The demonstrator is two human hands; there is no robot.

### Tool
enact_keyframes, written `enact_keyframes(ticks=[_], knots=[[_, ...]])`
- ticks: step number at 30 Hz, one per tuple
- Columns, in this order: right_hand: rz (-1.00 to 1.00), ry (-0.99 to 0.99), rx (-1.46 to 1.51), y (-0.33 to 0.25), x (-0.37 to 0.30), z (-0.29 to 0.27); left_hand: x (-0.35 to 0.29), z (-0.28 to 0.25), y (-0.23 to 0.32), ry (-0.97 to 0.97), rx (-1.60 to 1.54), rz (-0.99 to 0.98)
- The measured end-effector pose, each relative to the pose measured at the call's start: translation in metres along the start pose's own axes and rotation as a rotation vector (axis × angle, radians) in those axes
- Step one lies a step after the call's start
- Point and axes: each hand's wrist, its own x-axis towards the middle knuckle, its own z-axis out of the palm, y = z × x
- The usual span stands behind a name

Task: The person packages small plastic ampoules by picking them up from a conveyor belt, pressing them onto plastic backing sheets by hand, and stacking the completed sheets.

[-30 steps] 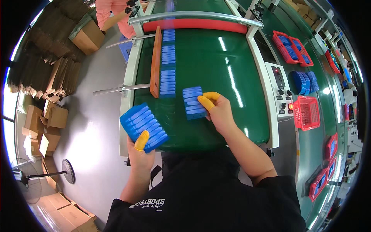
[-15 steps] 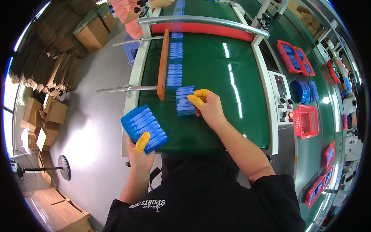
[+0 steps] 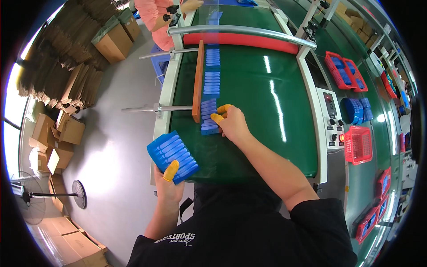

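Observation:
My left hand [image 3: 170,189], with a yellow cover on the thumb, grips a stack of blue packs [image 3: 171,149] at the belt's near left corner. Each pack has a row of slim, light-blue raised shapes; their exact kind I cannot make out. On the green conveyor belt [image 3: 249,89], my right hand [image 3: 233,124] pinches the right edge of a single blue pack [image 3: 207,120], thumb and finger covered in yellow. That pack lies close beside the wooden guide bar [image 3: 198,84]. Ahead of it, more blue packs [image 3: 212,83] run in a line along the bar.
A red roller [image 3: 249,41] and a metal rail [image 3: 240,29] cross the belt. To the right are a control box [image 3: 330,115] and a red basket [image 3: 358,144]. Cartons [image 3: 113,46] line the left side. A co-worker's pink sleeve [image 3: 153,15] shows at the far left.
My right hand has moved the single pack left, nearer the guide bar and into line with the others. The left hand still grips its stack. The whole view has shifted slightly.

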Motion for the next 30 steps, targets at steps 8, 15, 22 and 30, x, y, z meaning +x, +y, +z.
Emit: enact_keyframes(ticks=[8,15,22,30], knots=[[-0.191,0.046,-0.302,0.015,0.013,0.004,0.003,-0.003,-0.002,-0.044,-0.066,-0.043],[-0.178,0.097,-0.584,-0.006,0.014,-0.004,0.001,-0.002,-0.004,-0.025,-0.063,-0.047],[-0.419,0.272,-0.443,0.022,0.01,-0.022,0.001,0.0,-0.002,-0.029,-0.045,-0.05],[-0.627,0.243,-0.882,0.032,0.023,-0.005,0.001,0.006,-0.006,-0.081,-0.078,-0.089]])
